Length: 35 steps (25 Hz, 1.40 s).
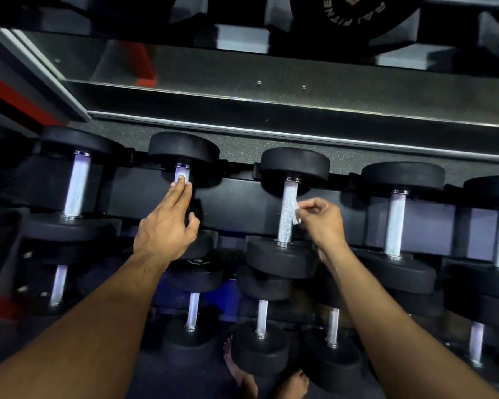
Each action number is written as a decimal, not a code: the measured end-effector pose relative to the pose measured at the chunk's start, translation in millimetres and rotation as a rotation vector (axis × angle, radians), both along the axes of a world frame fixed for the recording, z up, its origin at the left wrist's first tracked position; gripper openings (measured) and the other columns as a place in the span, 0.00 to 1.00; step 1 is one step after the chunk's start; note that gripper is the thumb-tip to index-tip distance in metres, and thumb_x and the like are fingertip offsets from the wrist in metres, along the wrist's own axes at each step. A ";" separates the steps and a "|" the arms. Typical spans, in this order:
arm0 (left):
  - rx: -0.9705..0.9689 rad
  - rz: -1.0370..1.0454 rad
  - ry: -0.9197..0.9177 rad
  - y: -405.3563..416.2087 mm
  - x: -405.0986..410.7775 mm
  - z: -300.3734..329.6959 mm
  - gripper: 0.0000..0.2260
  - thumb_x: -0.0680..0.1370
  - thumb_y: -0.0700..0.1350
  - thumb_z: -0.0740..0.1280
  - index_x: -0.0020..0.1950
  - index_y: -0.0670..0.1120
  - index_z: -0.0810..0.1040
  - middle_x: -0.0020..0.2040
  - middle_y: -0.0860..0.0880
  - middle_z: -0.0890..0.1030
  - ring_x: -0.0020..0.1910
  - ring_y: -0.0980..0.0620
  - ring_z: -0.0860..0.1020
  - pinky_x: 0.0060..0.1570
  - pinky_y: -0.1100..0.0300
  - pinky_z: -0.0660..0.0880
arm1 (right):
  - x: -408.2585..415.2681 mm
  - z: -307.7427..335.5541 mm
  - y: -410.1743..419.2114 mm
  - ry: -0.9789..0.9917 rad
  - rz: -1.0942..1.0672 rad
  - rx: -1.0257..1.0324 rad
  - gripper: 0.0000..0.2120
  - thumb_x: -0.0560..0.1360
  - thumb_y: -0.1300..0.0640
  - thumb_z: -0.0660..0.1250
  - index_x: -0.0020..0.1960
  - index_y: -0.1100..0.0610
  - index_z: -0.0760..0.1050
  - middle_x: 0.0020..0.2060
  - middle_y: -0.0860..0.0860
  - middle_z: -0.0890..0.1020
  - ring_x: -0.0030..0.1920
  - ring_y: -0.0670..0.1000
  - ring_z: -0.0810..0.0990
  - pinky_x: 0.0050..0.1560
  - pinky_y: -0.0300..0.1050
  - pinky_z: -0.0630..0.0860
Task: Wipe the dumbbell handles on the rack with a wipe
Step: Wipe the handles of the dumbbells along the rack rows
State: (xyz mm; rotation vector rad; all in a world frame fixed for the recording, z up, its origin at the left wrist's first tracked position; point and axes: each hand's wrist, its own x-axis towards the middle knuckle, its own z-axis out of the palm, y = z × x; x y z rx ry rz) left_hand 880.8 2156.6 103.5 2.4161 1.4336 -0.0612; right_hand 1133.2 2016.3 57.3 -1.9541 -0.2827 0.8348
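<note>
Currently, step: wiping the centre-frame handle, rack not finished by my read.
Right hand (321, 218): fingers pinch a small white wipe (296, 214), held against the right side of the knurled dumbbell handle (286, 214), middle of frame.
Left hand (167, 223): fingers straight, gripping nothing, tips touching the handle (182, 175) of the dumbbell left of centre.
Rack (236, 203): more dumbbells in a row across the frame, a lower tier below.
Next: likely wrap the wipe round the handle and rub along it.
</note>
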 end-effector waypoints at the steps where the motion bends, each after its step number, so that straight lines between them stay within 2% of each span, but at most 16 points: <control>1: 0.001 -0.002 0.003 0.3 0.3 0.0 0.29 0.81 0.49 0.61 0.81 0.53 0.58 0.82 0.59 0.51 0.78 0.53 0.61 0.63 0.46 0.73 | 4.5 3.1 9.9 -0.005 -0.044 0.043 0.09 0.70 0.67 0.70 0.37 0.54 0.80 0.33 0.50 0.83 0.32 0.46 0.78 0.40 0.47 0.76; 4: 0.008 -0.007 0.005 1.6 -1.1 -1.2 0.30 0.80 0.48 0.61 0.82 0.52 0.57 0.82 0.59 0.51 0.79 0.56 0.56 0.64 0.47 0.72 | 11.8 6.2 28.0 -0.018 -0.142 0.126 0.07 0.71 0.65 0.72 0.38 0.54 0.80 0.34 0.50 0.83 0.33 0.45 0.78 0.39 0.45 0.77; 7: 0.013 -0.024 0.015 2.2 -2.5 -2.9 0.30 0.80 0.49 0.61 0.82 0.52 0.56 0.82 0.59 0.50 0.80 0.58 0.54 0.63 0.47 0.73 | 6.2 -0.5 19.7 -0.026 -0.123 0.137 0.07 0.71 0.64 0.72 0.38 0.53 0.81 0.36 0.51 0.85 0.34 0.46 0.79 0.40 0.46 0.76; 13: -0.014 -0.056 0.022 6.7 -4.3 -9.6 0.33 0.79 0.51 0.61 0.82 0.52 0.52 0.82 0.57 0.48 0.80 0.59 0.49 0.64 0.48 0.72 | -11.6 -4.2 -22.2 -0.047 0.088 -0.058 0.08 0.71 0.66 0.71 0.37 0.54 0.80 0.32 0.49 0.83 0.31 0.45 0.77 0.39 0.45 0.75; 14: -0.013 -0.072 0.031 8.3 -4.8 -10.8 0.34 0.79 0.51 0.61 0.82 0.50 0.51 0.83 0.56 0.47 0.81 0.58 0.48 0.68 0.48 0.70 | -13.6 -2.0 -26.7 -0.061 0.135 -0.098 0.08 0.70 0.66 0.72 0.37 0.54 0.80 0.32 0.49 0.83 0.32 0.45 0.77 0.39 0.43 0.74; 17: 0.045 -0.179 0.109 13.3 -4.7 -16.4 0.37 0.78 0.52 0.61 0.82 0.43 0.48 0.83 0.47 0.45 0.82 0.51 0.48 0.79 0.47 0.50 | -13.6 13.5 -32.2 -0.149 0.250 -0.171 0.09 0.71 0.64 0.72 0.37 0.52 0.80 0.31 0.47 0.83 0.33 0.45 0.79 0.38 0.39 0.73; 19: 0.057 -0.198 0.148 15.2 -3.2 -17.5 0.39 0.78 0.54 0.61 0.82 0.42 0.44 0.83 0.46 0.42 0.82 0.50 0.45 0.80 0.46 0.43 | -10.6 31.4 -30.4 -0.315 0.331 -0.156 0.07 0.72 0.64 0.71 0.40 0.52 0.80 0.34 0.46 0.84 0.35 0.44 0.81 0.40 0.37 0.76; 21: 0.053 -0.198 0.151 15.0 -3.0 -17.9 0.40 0.79 0.56 0.60 0.82 0.42 0.42 0.82 0.46 0.39 0.81 0.50 0.42 0.80 0.47 0.42 | -4.9 47.4 -22.7 -0.613 0.478 -0.081 0.05 0.73 0.64 0.69 0.45 0.54 0.79 0.41 0.48 0.83 0.41 0.49 0.81 0.46 0.45 0.78; 22: 0.048 -0.199 0.142 15.0 -3.4 -17.8 0.40 0.79 0.56 0.60 0.82 0.42 0.42 0.82 0.46 0.39 0.81 0.50 0.42 0.80 0.47 0.42 | -2.6 55.4 -15.6 -0.752 0.580 -0.043 0.05 0.74 0.64 0.68 0.47 0.56 0.78 0.43 0.49 0.81 0.43 0.51 0.80 0.46 0.48 0.78; 27: 0.028 -0.189 0.084 15.1 -5.0 -18.1 0.38 0.79 0.54 0.59 0.82 0.42 0.44 0.82 0.46 0.39 0.81 0.51 0.42 0.80 0.49 0.44 | 1.4 70.3 33.0 -1.199 1.119 -0.138 0.05 0.77 0.61 0.63 0.53 0.57 0.74 0.49 0.51 0.75 0.47 0.54 0.76 0.34 0.48 0.75; 30: 0.015 -0.182 0.068 15.0 -5.7 -17.6 0.37 0.79 0.53 0.57 0.82 0.42 0.43 0.82 0.46 0.39 0.81 0.51 0.41 0.80 0.50 0.44 | 3.6 62.8 53.4 -1.393 1.319 -0.128 0.06 0.78 0.60 0.60 0.47 0.58 0.76 0.45 0.53 0.75 0.44 0.54 0.75 0.37 0.48 0.75; 35: 0.010 -0.179 0.057 15.5 -6.4 -17.2 0.37 0.79 0.53 0.57 0.82 0.42 0.44 0.82 0.46 0.40 0.81 0.50 0.42 0.80 0.50 0.45 | 11.0 51.4 53.5 -1.562 1.508 -0.186 0.09 0.74 0.61 0.60 0.37 0.56 0.76 0.40 0.54 0.75 0.39 0.55 0.76 0.36 0.50 0.74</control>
